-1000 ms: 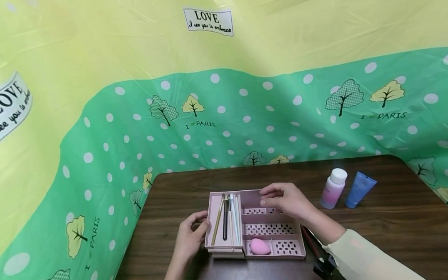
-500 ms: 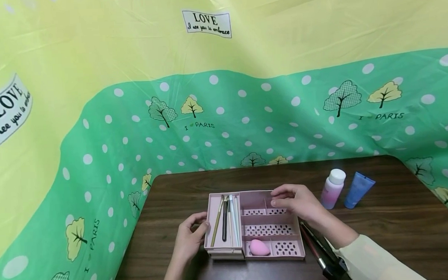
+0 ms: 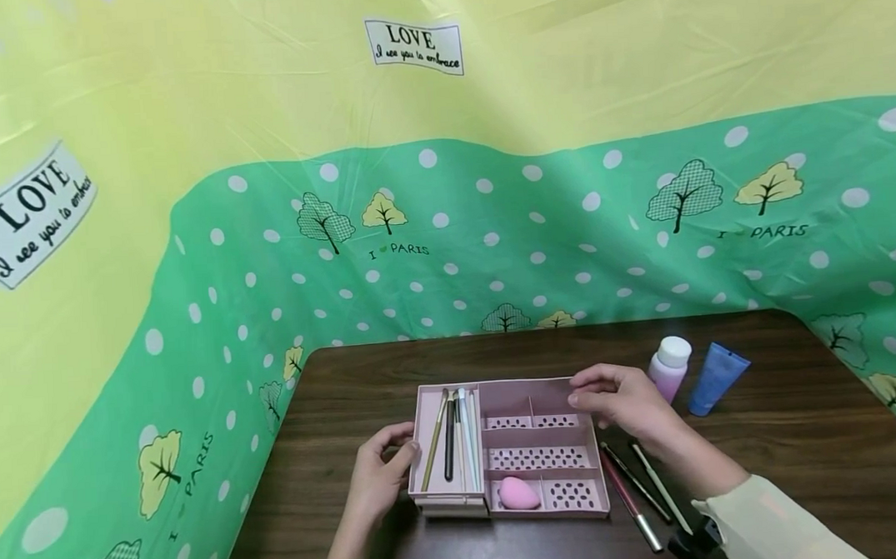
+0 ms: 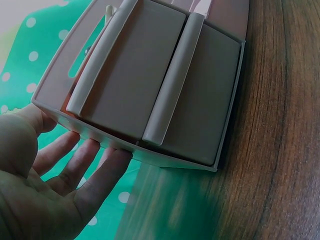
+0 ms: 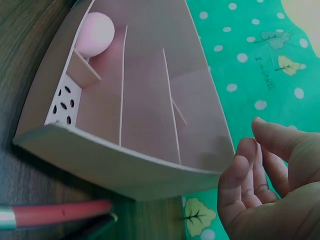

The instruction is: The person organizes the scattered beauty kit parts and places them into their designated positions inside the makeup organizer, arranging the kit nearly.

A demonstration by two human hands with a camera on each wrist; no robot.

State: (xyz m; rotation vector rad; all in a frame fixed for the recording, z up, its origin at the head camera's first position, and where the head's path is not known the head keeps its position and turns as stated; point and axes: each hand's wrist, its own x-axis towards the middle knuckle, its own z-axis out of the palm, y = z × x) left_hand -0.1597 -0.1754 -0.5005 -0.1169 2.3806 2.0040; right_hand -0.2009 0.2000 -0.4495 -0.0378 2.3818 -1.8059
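A pink makeup organizer [image 3: 513, 390] stands on the table, with makeup brushes [image 3: 449, 439] lying in its left tray and a pink makeup sponge [image 3: 519, 493] in a front compartment. At its left side my left hand [image 3: 380, 474] touches the wall with its fingertips. Two drawer fronts [image 4: 135, 65] fill the organizer's end face in the left wrist view. My right hand [image 3: 622, 401] holds nothing and hovers by the far right corner, its fingers loosely bent. From the right wrist the hand [image 5: 272, 185] appears close to the corner; whether it touches cannot be told.
Right of the organizer lie a red-handled brush [image 3: 630, 501] and other slim sticks [image 3: 660, 483], partly covered by the right wrist's black camera. A white-capped bottle [image 3: 669, 366] and a blue tube [image 3: 718, 378] stand farther back. A patterned cloth [image 3: 446, 229] hangs behind the table.
My right hand has moved rightward from over the back compartments to the organizer's far right corner, uncovering the sticks beside it and partly covering the bottle. The left hand stays put.
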